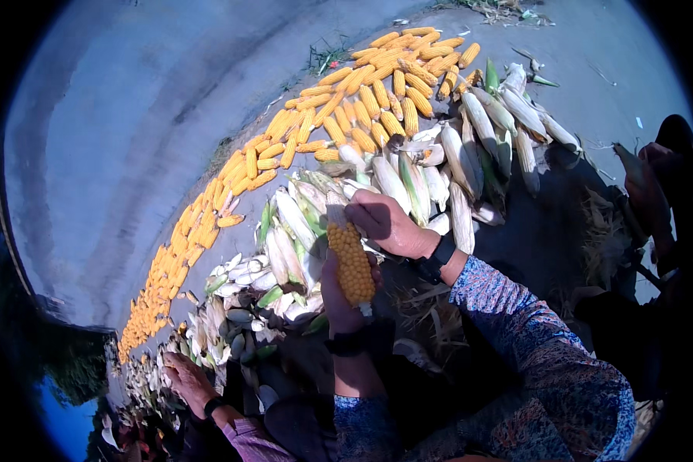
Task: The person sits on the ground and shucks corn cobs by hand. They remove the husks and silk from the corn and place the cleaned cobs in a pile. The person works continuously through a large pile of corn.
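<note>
A yellow maize ear (351, 265) is held upright in my left hand (336, 297), whose fingers wrap its lower half. The ear's upper end is pale and bare of kernels, while plump kernels cover the rest. My right hand (387, 222) is curled against the pale upper part, thumb and fingers closed at its side. What its fingertips grip is partly hidden. Just beyond both hands lies a heap of maize ears in their husks (291, 216), whitish with some green leaves.
A long curved band of husked yellow ears (375, 69) lies on the concrete ground (150, 104) beyond the unhusked heap. Dry husk scraps (430, 312) lie below my right forearm. Another person's hand (187, 381) reaches in at lower left; a further person (658, 190) is at the right.
</note>
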The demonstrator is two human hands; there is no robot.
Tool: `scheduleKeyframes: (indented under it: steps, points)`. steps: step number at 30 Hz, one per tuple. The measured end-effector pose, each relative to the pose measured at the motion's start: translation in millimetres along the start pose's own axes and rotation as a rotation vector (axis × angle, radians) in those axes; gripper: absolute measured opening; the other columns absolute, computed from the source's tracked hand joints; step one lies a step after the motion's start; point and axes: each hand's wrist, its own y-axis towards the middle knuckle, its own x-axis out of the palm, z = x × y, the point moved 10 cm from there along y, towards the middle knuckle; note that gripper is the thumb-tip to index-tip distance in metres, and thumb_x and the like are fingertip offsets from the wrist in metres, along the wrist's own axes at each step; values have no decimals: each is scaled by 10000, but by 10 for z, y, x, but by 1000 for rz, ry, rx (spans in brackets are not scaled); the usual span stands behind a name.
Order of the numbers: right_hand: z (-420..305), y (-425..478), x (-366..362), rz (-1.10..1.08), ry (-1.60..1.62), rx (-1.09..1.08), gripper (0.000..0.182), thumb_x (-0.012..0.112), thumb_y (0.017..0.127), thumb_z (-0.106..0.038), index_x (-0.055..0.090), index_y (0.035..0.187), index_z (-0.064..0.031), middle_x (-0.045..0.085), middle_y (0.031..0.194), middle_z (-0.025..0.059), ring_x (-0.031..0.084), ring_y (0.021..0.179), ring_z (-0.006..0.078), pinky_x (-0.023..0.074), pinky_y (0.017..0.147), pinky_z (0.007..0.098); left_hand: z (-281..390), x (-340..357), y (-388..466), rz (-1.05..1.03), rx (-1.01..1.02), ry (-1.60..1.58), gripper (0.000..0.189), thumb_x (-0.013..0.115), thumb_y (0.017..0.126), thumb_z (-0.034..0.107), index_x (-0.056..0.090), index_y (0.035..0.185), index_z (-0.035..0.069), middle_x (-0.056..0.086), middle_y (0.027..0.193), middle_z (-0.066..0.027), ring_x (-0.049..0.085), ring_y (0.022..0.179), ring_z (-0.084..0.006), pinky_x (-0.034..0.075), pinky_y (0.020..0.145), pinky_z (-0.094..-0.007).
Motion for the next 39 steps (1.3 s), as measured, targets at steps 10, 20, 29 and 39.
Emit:
scheduleKeyframes:
  steps: [10, 20, 29, 39]
  points:
    - [244, -125, 405, -32, 514, 604, 261, 537, 969, -241, 562, 1008, 17, 585, 834, 35, 521, 704, 69, 449, 621, 232, 227, -466, 46, 227, 197, -76, 452, 459, 971, 451, 517, 1115, 27, 599, 932, -92, 609, 770, -156, 511, 666, -293]
    - [-137, -436, 1075, -408, 920, 613, 505, 550, 970, -334, 414, 1354, -35, 566, 1115, 21, 524, 976, 67, 460, 818, 232, 716, -518, -211, 511, 638, 383, 381, 493, 981, 233, 534, 1239, -45, 586, 1140, -105, 551, 1049, -179, 434, 912, -300]
    - [-126, -472, 1044, -468, 715, 573, 496, 622, 918, -372, 499, 1246, -21, 576, 963, 7, 520, 812, 55, 443, 671, 222, 928, -780, -376, 625, 591, 261, 295, 572, 951, 277, 597, 1115, 33, 610, 896, -18, 567, 773, -92, 469, 664, -247]
    - [-206, -457, 1032, -463, 544, 481, 424, 642, 899, -280, 528, 1184, 13, 577, 933, 26, 514, 798, 85, 453, 673, 250, 899, -1143, -438, 737, 622, 19, 169, 585, 927, 200, 578, 821, 69, 553, 688, -7, 513, 612, -93, 437, 567, -233]
